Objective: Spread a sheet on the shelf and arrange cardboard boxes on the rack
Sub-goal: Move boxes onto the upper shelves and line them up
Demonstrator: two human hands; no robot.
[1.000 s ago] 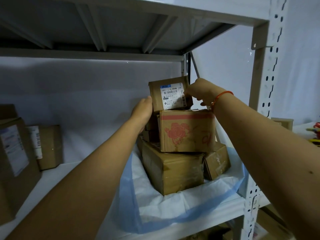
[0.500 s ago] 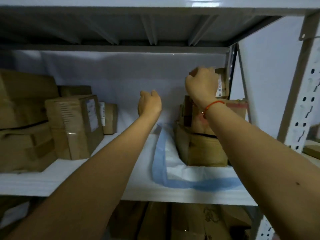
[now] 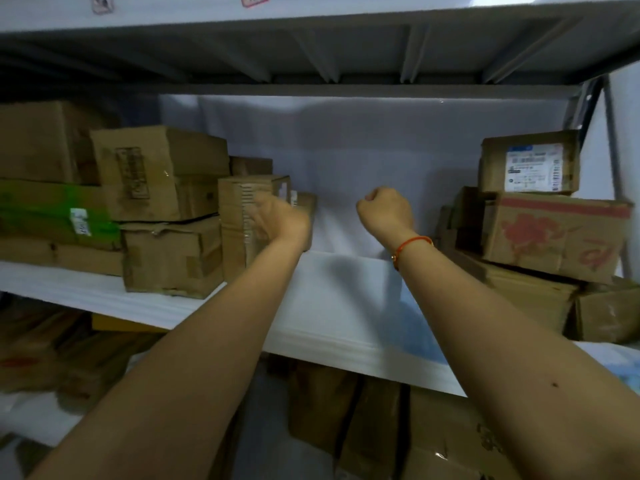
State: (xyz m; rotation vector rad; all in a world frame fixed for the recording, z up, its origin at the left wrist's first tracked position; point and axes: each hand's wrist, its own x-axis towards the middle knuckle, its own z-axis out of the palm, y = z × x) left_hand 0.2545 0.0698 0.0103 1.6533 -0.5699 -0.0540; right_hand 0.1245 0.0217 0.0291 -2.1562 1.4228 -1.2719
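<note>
While both hands hung over the bare middle of the shelf point(image 3: 145, 301), the right hand point(image 3: 385, 211) was fisted empty; the blurred left hand point(image 3: 282, 216) unclear. Cardboard boxes point(image 3: 554, 233) flanked the gap, the sheet point(image 3: 419, 344) under the right stack.

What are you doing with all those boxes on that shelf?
A person is sorting cardboard boxes on a metal rack. Both arms reach into the bare middle of the white shelf. The left hand is by a small cardboard box beside the pile on the left; it looks blurred, so a grip is unclear. The right hand, with a red bracelet on its wrist, is a loose fist holding nothing. On the right, a labelled box tops a box with a red flower print.
</note>
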